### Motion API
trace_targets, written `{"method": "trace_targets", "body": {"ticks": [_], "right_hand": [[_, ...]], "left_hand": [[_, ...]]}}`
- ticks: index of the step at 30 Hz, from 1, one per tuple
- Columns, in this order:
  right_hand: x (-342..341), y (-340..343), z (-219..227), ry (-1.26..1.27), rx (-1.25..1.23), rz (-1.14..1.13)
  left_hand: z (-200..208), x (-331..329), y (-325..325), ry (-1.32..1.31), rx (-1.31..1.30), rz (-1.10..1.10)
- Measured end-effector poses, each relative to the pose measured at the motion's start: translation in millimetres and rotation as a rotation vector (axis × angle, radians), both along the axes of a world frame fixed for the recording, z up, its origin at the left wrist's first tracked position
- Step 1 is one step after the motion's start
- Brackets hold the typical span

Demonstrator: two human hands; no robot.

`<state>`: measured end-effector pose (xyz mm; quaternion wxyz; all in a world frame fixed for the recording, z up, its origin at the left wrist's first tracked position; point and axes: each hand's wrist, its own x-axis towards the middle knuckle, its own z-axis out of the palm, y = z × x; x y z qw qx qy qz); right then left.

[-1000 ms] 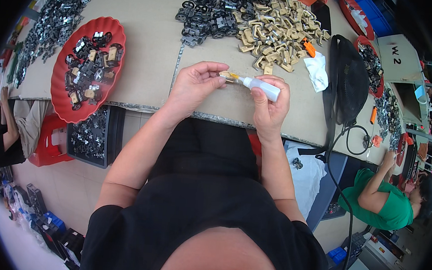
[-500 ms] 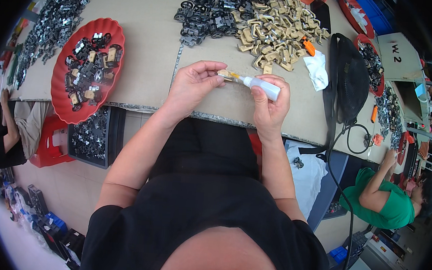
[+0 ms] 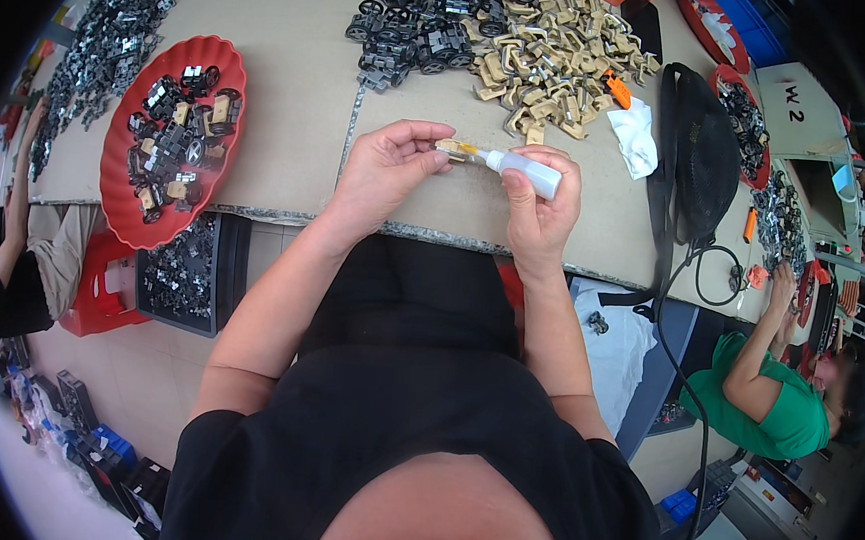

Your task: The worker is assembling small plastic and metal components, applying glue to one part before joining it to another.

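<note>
Between the thumb and fingers of my left hand (image 3: 387, 175) is a small tan plastic part (image 3: 450, 148), pinched over the table's near side. My right hand (image 3: 545, 216) is closed around a white squeeze bottle (image 3: 531, 176), tilted so that its thin yellowish nozzle (image 3: 471, 151) points left at the part. The nozzle's tip is at or very near the part; whether they touch I cannot tell. Beyond my hands lies a heap of similar tan parts (image 3: 547, 72), and left of it a pile of black toy-vehicle chassis with wheels (image 3: 419, 28).
To the left, a red scalloped tray (image 3: 118, 173) holds assembled tan-and-black pieces. A white tissue (image 3: 635, 141), an orange piece (image 3: 619, 90) and a black bag (image 3: 699, 153) with straps lie to the right. A cable hangs there. Co-workers sit on both sides, one wearing a green shirt (image 3: 774, 404).
My hands, the part and the bottle hold nearly the same place. The co-worker on the right has reached further across the table, and the arm at the far left has stretched up along it.
</note>
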<state>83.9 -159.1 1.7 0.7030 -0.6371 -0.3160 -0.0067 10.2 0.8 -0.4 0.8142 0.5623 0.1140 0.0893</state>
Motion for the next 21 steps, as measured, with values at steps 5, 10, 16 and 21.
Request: {"method": "trace_targets", "body": {"ticks": [5, 10, 16, 21], "right_hand": [[-0.4, -0.9, -0.7, 0.046, 0.01, -0.005], [-0.7, -1.5, 0.1, 0.057, -0.005, 0.008], [-0.4, -1.2, -1.5, 0.065, 0.005, 0.013], [3.1, -4.3, 0.3, 0.365, 0.244, 0.0]], "left_hand": [[2.6, -0.4, 0.0, -0.004, -0.019, 0.015], [-0.5, -0.2, 1.1, -0.015, -0.027, 0.025], [-0.1, -0.3, 0.7, -0.016, -0.035, 0.036], [0.3, -0.5, 1.6, 0.0, -0.058, 0.033]]}}
